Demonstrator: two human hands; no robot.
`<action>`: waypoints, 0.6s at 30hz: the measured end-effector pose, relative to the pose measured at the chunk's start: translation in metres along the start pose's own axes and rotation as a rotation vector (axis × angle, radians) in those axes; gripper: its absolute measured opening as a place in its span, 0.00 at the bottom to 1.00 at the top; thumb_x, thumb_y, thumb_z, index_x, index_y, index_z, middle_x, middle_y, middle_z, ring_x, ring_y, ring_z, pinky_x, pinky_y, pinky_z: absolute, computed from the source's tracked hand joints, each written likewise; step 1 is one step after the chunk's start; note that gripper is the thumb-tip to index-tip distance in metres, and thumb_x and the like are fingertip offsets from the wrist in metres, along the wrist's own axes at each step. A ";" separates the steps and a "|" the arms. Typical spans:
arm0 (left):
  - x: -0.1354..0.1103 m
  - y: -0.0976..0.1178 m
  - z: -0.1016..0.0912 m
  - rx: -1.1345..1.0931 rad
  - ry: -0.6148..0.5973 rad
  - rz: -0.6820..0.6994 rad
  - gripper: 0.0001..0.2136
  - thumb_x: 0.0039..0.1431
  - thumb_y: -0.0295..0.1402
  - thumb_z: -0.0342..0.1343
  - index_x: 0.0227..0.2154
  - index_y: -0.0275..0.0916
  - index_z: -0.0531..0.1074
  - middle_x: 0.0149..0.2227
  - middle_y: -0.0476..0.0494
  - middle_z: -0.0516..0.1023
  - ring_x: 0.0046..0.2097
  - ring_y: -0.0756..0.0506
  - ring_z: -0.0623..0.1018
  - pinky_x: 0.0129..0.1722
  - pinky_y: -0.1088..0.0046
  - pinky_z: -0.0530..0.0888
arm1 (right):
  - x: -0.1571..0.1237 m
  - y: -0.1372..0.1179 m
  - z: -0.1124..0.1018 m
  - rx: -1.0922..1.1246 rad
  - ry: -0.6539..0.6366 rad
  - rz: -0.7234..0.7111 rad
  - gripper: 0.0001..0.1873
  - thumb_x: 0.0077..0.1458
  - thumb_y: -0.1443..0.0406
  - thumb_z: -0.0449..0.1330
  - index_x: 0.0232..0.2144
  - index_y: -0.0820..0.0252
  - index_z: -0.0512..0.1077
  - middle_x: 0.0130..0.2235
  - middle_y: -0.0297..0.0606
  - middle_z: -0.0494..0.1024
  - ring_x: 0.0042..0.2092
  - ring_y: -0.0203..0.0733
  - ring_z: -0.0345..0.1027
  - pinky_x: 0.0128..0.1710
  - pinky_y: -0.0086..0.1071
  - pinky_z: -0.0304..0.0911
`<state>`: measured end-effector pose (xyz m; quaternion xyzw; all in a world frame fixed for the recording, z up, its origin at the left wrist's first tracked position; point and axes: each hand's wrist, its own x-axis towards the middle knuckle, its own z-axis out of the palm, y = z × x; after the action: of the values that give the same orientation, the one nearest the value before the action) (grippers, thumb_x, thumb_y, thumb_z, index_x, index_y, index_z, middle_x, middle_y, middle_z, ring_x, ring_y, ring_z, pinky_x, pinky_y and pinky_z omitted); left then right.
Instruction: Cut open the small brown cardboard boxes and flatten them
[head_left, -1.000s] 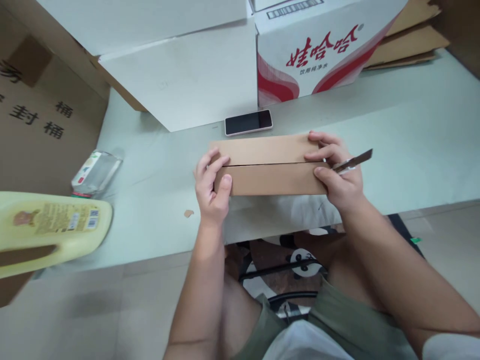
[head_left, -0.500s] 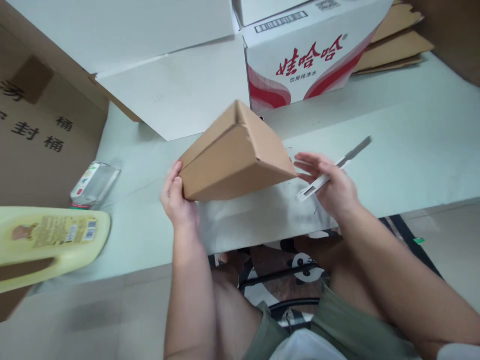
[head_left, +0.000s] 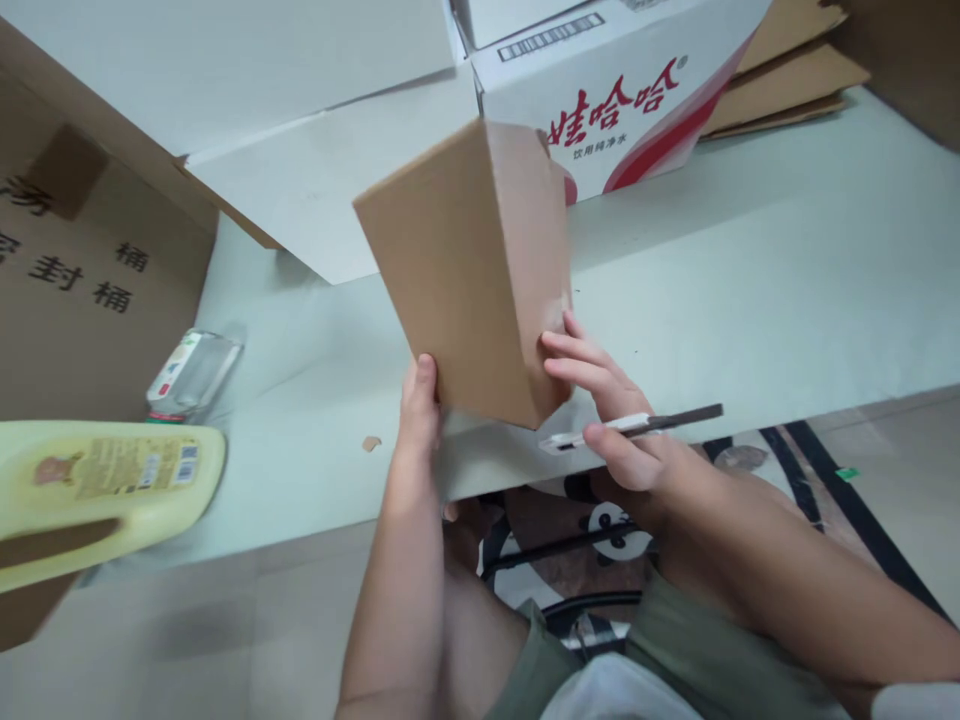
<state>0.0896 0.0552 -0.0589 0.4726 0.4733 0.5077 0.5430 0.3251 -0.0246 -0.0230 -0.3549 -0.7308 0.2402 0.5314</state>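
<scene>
A small brown cardboard box (head_left: 469, 265) is held upright and tilted above the pale green table (head_left: 750, 290). My left hand (head_left: 420, 410) grips its lower left corner from below, thumb on the near face. My right hand (head_left: 611, 425) holds a white utility knife (head_left: 630, 425) with a dark blade pointing right, pinched under the thumb. The outstretched fingers of that hand touch the box's lower right side.
A white carton with red lettering (head_left: 622, 90) and a plain white box (head_left: 345, 190) stand at the back. Brown cardboard (head_left: 67, 250) leans at the left. A yellow jug (head_left: 97, 480) and a clear bottle (head_left: 191, 372) lie at the left. Flat cardboard sheets (head_left: 787, 80) are stacked at the back right.
The box was lifted off the table and turned from lying flat to standing on end. My right hand slid under its right side with the knife. The phone behind the box is hidden now.
</scene>
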 end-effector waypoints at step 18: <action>-0.035 0.010 0.061 -0.494 -0.033 -0.663 0.19 0.62 0.37 0.54 0.54 0.38 0.71 0.51 0.38 0.80 0.46 0.39 0.82 0.42 0.60 0.80 | 0.002 -0.003 -0.020 -0.103 0.185 -0.015 0.23 0.62 0.51 0.52 0.52 0.46 0.79 0.57 0.39 0.78 0.65 0.63 0.63 0.67 0.63 0.57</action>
<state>0.1477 0.0184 -0.0417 0.1583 0.4549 0.3960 0.7818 0.3427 -0.0254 -0.0132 -0.3969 -0.6927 0.1645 0.5793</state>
